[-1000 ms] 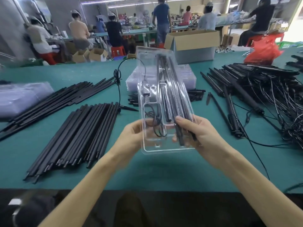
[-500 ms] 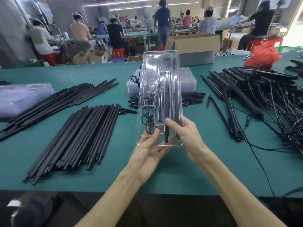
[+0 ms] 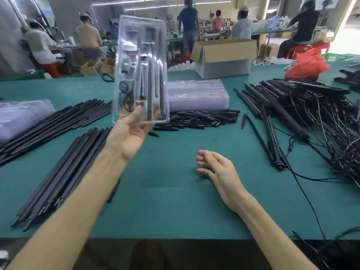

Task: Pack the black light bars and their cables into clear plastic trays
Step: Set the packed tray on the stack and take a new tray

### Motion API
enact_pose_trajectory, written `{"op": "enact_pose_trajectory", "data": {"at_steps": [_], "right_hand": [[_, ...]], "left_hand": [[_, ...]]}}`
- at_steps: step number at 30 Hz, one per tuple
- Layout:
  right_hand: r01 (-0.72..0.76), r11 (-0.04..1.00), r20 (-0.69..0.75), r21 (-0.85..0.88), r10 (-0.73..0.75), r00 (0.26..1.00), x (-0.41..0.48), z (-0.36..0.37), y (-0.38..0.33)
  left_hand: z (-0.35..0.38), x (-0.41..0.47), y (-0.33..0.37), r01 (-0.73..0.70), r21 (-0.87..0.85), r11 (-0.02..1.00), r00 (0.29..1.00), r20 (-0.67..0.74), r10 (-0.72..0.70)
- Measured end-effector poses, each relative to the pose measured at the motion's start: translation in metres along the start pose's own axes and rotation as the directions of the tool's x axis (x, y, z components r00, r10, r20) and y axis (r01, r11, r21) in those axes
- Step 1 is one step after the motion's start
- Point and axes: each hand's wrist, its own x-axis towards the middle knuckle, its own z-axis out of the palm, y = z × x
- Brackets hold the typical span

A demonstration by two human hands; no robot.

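Table [image 3: 175, 201]: green top that fills the middle and lower part of the frame.
Tray [image 3: 140, 55]: clear plastic, held upright off the table in the upper centre-left and blurred toward its top.
Bars [image 3: 150, 88]: a few black ones standing lengthwise in the tray's right-hand channels.
Cable [image 3: 126, 97]: a black coil in the tray's lower left pocket.
Left hand [image 3: 130, 133]: centre-left with the palm up. The thumb lies on the tray's near face, and the fingers [image 3: 156, 112] show through the plastic behind it, pinching the tray's lower edge.
Right hand [image 3: 216, 166]: lower centre-right, just above the table. Its fingers are loosely curled, slightly apart, and hold nothing.
Loose bars [image 3: 58, 162]: two long black piles lying diagonally at the left.
Tray stack [image 3: 196, 92]: clear trays at the centre, behind the held tray.
Short pieces [image 3: 194, 118]: a black heap just in front of the stack.
Tangle [image 3: 311, 114]: bars with cables attached, heaped at the right.
Box [image 3: 224, 55]: open cardboard, upper centre-right.
Bag [image 3: 307, 65]: red, upper right.
People [image 3: 189, 26]: seated and standing at benches across the top.
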Motion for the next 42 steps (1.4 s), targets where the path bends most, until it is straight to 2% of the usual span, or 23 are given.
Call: {"op": "enact_pose_trajectory", "data": {"at_steps": [7, 9, 16, 25, 28, 32, 37, 39, 42], "right_hand": [[0.013, 0.998, 0.034, -0.067, -0.011, 0.999, 0.002, -0.001, 0.002], [0.013, 0.997, 0.04, -0.082, -0.01, 0.999, 0.003, -0.002, 0.004], [0.022, 0.992, 0.033, -0.123, -0.019, 0.999, 0.005, -0.002, 0.004], [0.036, 0.99, 0.032, -0.138, -0.032, 0.999, 0.006, 0.0, 0.002], [0.035, 0.99, 0.034, -0.139, -0.031, 0.999, 0.007, 0.0, 0.003], [0.037, 0.987, 0.04, -0.155, -0.031, 0.999, 0.008, -0.001, 0.004], [0.045, 0.987, 0.036, -0.154, -0.04, 0.999, 0.01, 0.001, 0.005], [0.049, 0.987, 0.04, -0.154, -0.043, 0.998, 0.011, 0.001, 0.005], [0.051, 0.988, 0.042, -0.147, -0.046, 0.998, 0.011, 0.002, 0.005]], "left_hand": [[-0.026, 0.07, 0.042, -0.048, 0.116, 0.992, 0.994, -0.094, 0.059], [-0.039, 0.088, 0.037, -0.027, 0.156, 0.987, 0.984, -0.171, 0.054], [-0.09, 0.133, 0.028, 0.135, 0.191, 0.972, 0.951, -0.301, -0.073], [-0.108, 0.163, 0.05, 0.107, 0.24, 0.965, 0.928, -0.373, -0.01], [-0.12, 0.167, 0.052, 0.139, 0.319, 0.938, 0.909, -0.417, 0.007], [-0.13, 0.171, 0.05, 0.211, 0.41, 0.887, 0.869, -0.494, 0.022], [-0.127, 0.185, 0.054, 0.144, 0.516, 0.845, 0.74, -0.623, 0.254], [-0.125, 0.186, 0.055, 0.196, 0.541, 0.818, 0.77, -0.601, 0.213], [-0.126, 0.185, 0.053, 0.318, 0.619, 0.718, 0.823, -0.556, 0.115]]}}
